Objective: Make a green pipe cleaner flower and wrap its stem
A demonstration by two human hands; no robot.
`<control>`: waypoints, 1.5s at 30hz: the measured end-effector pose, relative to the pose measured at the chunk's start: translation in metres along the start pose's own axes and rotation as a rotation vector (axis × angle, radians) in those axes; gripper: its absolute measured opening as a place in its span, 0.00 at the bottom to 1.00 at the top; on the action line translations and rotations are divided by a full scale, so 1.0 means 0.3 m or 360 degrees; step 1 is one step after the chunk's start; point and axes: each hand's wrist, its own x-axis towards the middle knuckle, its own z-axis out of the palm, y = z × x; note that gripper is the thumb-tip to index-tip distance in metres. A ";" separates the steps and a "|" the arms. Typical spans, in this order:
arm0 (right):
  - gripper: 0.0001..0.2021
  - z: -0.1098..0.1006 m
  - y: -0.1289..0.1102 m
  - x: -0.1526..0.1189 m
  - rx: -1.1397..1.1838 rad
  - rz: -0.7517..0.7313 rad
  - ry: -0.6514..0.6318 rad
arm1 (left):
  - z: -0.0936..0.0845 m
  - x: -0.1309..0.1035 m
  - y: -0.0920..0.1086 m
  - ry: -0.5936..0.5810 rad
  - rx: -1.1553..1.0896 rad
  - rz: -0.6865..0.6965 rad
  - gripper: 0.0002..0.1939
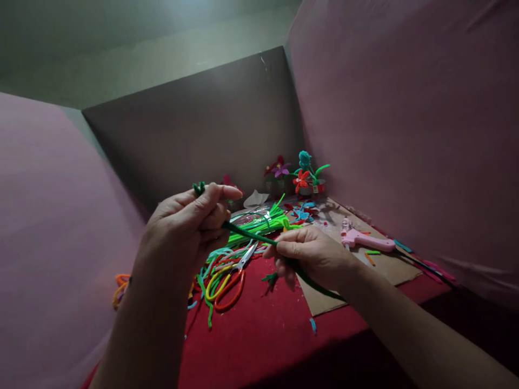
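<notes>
A dark green pipe cleaner is stretched between my two hands above the red tabletop. My left hand is closed on it, with a small curled green end poking up above the thumb. Pinched lower down is the same strand, in the thumb and fingers of my right hand, and its loose tail runs on under the right wrist. Below and between the hands lie scissors with yellow and red handles, and a small dark green twisted piece.
Bright green pipe cleaners and a tangle of coloured ones lie behind the scissors. A pink glue gun rests on cardboard at right. Pipe-cleaner flowers stand at the back. Pink cloth walls flank the table.
</notes>
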 end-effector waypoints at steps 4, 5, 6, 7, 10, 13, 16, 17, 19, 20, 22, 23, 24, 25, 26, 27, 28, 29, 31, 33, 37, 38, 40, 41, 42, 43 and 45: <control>0.10 -0.005 0.029 0.005 0.0062 0.0092 0.0064 | -0.022 0.028 -0.036 0.0042 -0.0060 0.0000 0.09; 0.09 -0.003 0.033 0.008 0.0052 0.0077 0.0085 | -0.029 0.037 -0.052 0.0075 -0.0113 0.0030 0.09; 0.09 0.000 0.036 0.014 0.0040 0.0057 0.0120 | -0.036 0.046 -0.072 0.0107 -0.0180 0.0066 0.10; 0.09 0.002 0.038 0.021 0.0024 0.0029 0.0168 | -0.042 0.054 -0.098 0.0120 -0.0267 0.0105 0.12; 0.08 0.002 0.040 0.052 -0.0051 -0.0082 0.0334 | -0.054 0.066 -0.196 0.0039 -0.0377 0.0002 0.18; 0.10 -0.012 0.049 0.086 -0.0176 -0.0139 0.0432 | -0.049 0.055 -0.298 -0.0227 -0.0125 -0.0309 0.13; 0.13 -0.026 0.070 0.118 -0.0267 -0.0072 0.0378 | -0.042 0.043 -0.364 -0.0145 0.0145 -0.0212 0.10; 0.13 -0.029 0.078 0.127 -0.0244 -0.0032 0.0343 | -0.042 0.042 -0.377 -0.0092 0.0164 -0.0206 0.11; 0.12 -0.033 0.095 0.145 -0.0102 0.0051 0.0273 | -0.048 0.046 -0.394 0.0011 0.0114 -0.0245 0.13; 0.11 -0.035 0.103 0.153 -0.0005 0.0089 0.0246 | -0.052 0.048 -0.400 0.0054 0.0078 -0.0277 0.14; 0.09 -0.041 0.119 0.167 0.0144 0.0148 0.0222 | -0.060 0.054 -0.412 0.0141 0.0038 -0.0304 0.15; 0.08 -0.045 0.127 0.173 0.0180 0.0164 0.0231 | -0.063 0.056 -0.420 0.0178 0.0043 -0.0304 0.16; 0.07 -0.051 0.135 0.179 0.0192 0.0176 0.0253 | -0.065 0.058 -0.429 0.0208 0.0065 -0.0298 0.17; 0.07 -0.058 0.144 0.184 0.0186 0.0189 0.0279 | -0.067 0.060 -0.440 0.0225 0.0088 -0.0292 0.18; 0.07 -0.066 0.153 0.188 0.0170 0.0206 0.0302 | -0.068 0.062 -0.453 0.0235 0.0099 -0.0288 0.19; 0.06 -0.075 0.161 0.192 0.0151 0.0228 0.0321 | -0.069 0.065 -0.466 0.0232 0.0098 -0.0297 0.20; 0.06 -0.082 0.169 0.196 0.0128 0.0255 0.0334 | -0.070 0.067 -0.480 0.0224 0.0082 -0.0316 0.20; 0.05 -0.089 0.176 0.199 0.0107 0.0279 0.0341 | -0.071 0.070 -0.493 0.0217 0.0052 -0.0343 0.20; 0.05 -0.098 0.188 0.202 0.0054 0.0286 0.0347 | -0.072 0.072 -0.512 0.0222 -0.0019 -0.0388 0.18; 0.05 -0.101 0.195 0.201 -0.0021 0.0248 0.0342 | -0.072 0.071 -0.522 0.0242 -0.0053 -0.0411 0.16; 0.07 -0.095 0.201 0.194 -0.0158 0.0206 0.0352 | -0.070 0.066 -0.527 0.0242 -0.0048 -0.0427 0.16; 0.07 -0.093 0.201 0.193 -0.0173 0.0211 0.0376 | -0.069 0.065 -0.530 0.0234 -0.0082 -0.0440 0.15; 0.07 -0.088 0.203 0.192 -0.0207 0.0218 0.0461 | -0.063 0.064 -0.540 0.0244 -0.0231 -0.0500 0.15; 0.07 -0.085 0.204 0.192 -0.0227 0.0219 0.0510 | -0.058 0.064 -0.547 0.0262 -0.0351 -0.0543 0.15; 0.08 -0.083 0.206 0.192 -0.0240 0.0214 0.0550 | -0.051 0.063 -0.553 0.0288 -0.0484 -0.0588 0.15; 0.08 -0.080 0.208 0.192 -0.0241 0.0205 0.0580 | -0.044 0.062 -0.559 0.0314 -0.0612 -0.0630 0.15; 0.08 -0.076 0.213 0.190 -0.0207 0.0177 0.0610 | -0.026 0.056 -0.567 0.0360 -0.0793 -0.0668 0.15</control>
